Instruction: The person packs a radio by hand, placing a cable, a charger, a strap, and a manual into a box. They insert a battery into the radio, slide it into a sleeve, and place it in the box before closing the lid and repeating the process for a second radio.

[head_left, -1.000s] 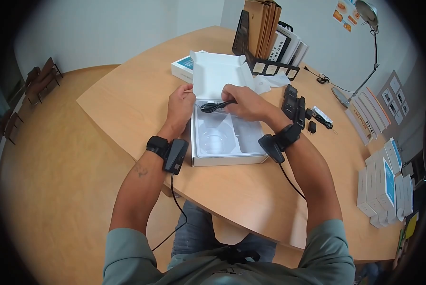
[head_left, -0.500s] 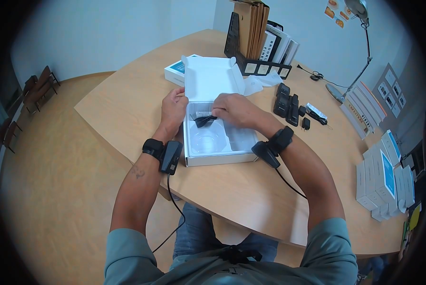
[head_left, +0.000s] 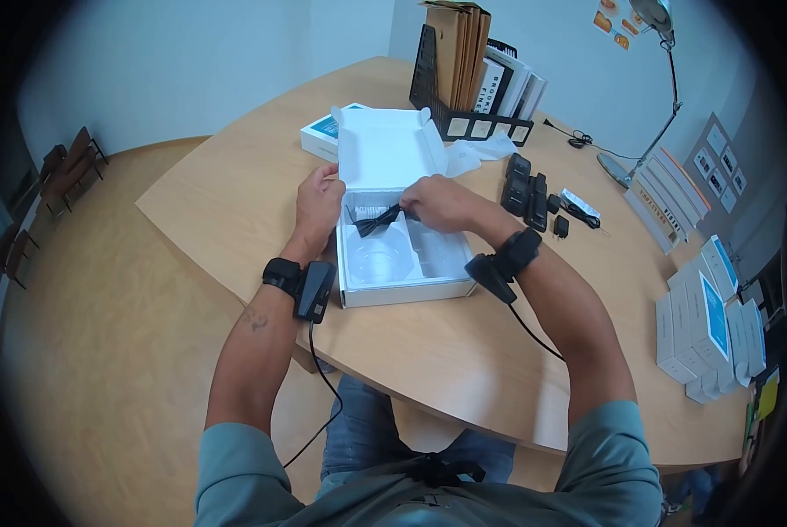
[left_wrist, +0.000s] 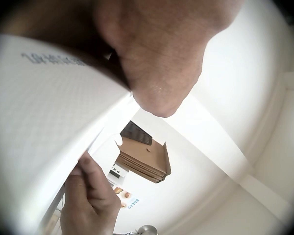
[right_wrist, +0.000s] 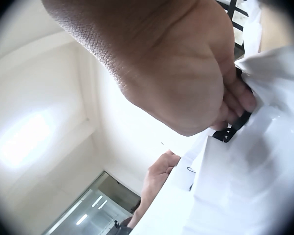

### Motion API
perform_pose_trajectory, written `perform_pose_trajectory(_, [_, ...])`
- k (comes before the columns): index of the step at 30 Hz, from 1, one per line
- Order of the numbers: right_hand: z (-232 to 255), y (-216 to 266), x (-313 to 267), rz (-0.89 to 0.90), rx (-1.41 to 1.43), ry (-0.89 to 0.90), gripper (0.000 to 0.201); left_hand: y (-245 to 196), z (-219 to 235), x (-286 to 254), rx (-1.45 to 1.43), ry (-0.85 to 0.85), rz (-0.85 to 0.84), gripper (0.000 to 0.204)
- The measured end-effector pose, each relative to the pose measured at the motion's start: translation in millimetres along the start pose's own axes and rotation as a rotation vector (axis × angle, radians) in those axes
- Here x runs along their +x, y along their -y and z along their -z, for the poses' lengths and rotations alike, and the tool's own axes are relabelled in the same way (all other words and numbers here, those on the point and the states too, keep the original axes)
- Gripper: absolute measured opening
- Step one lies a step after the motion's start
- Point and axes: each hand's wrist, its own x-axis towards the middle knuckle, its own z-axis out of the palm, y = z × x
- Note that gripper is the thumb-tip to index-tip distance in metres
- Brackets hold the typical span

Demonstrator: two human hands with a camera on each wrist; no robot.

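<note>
A white cardboard box (head_left: 407, 296) sits with its lid (head_left: 389, 145) raised at the back, and a translucent plastic tray (head_left: 379, 260) with moulded compartments lies inside it. My right hand (head_left: 442, 204) pinches one end of a bundled black cable (head_left: 376, 222) low over the tray's back part. In the right wrist view the black cable (right_wrist: 241, 121) shows under the curled fingers, by the white tray wall. At the box's back left corner, my left hand (head_left: 318, 204) grips the edge near the lid's hinge, fingers bent; the left wrist view shows it against the box's side wall (left_wrist: 49, 107).
Behind the lid lies another white-and-blue box (head_left: 319, 139). Right of it are crumpled white wrapping (head_left: 477, 154), black devices (head_left: 525, 191), a small black adapter (head_left: 560, 227) and a cable (head_left: 580, 211). A file rack (head_left: 486, 127), desk lamp (head_left: 617, 171) and stacked boxes (head_left: 696, 329) stand farther out.
The right hand has lowered the cable bundle from above the box's back part into it. The left hand keeps its place at the box's corner. The head view has shifted slightly.
</note>
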Motion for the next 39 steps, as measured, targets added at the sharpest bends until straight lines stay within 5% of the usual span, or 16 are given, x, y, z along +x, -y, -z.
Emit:
perform_pose_trajectory(8, [26.7,0.4,-14.8,0.094,0.002,-0.180,0.020,9.2,3.0,6.7,-0.035,0.006,-0.023,0.041])
perform_pose_trajectory(12, [38.6,1.4,-22.8,-0.065,-0.004,-0.098,0.023,8.3,2.1,6.0,0.020,-0.001,-0.022,0.041])
perform_pose_trajectory(14, [24.2,-10.3,-18.8,0.058,-0.247,-0.124,0.028,5.4,2.8,5.3,0.051,-0.008,-0.029,0.041])
perform_pose_trajectory(16, [8.5,-12.7,-17.2,0.081,-0.266,-0.191,0.025,-1.2,5.9,5.0,0.604,-0.184,-0.365,0.040])
perform_pose_trajectory(17, [2.6,-12.0,-16.9,0.109,-0.281,-0.251,0.023,-6.3,6.8,4.6,0.604,-0.184,-0.365,0.040])
perform_pose_trajectory(19, [-2.4,-10.2,-16.1,0.095,-0.310,-0.275,0.020,-22.4,12.8,2.4,0.789,-0.164,-0.880,0.033])
perform_pose_trajectory(20, [-4.1,-9.4,-15.8,0.081,-0.342,-0.300,0.017,-35.0,12.3,-2.9,0.795,-0.162,-0.879,0.033])
perform_pose_trajectory(22, [-5.2,-10.3,-14.5,0.079,-0.358,-0.335,0.014,-56.8,4.1,-13.2,1.072,0.317,-0.637,0.028])
perform_pose_trajectory(25, [-7.4,-16.2,-11.7,0.098,-0.390,-0.374,0.012,-69.6,-11.4,-21.6,1.348,0.571,-0.506,0.024])
perform_pose_trajectory(32, [-5.5,-7.3,-6.7,0.004,-0.245,-0.197,0.013,-63.1,-25.2,-14.7,1.481,0.707,-0.415,0.022])
perform_pose_trajectory(39, [-8.9,-7.8,-4.6,0.028,-0.148,-0.253,0.013,-55.9,-21.5,-8.8,1.442,0.634,-0.539,0.021])
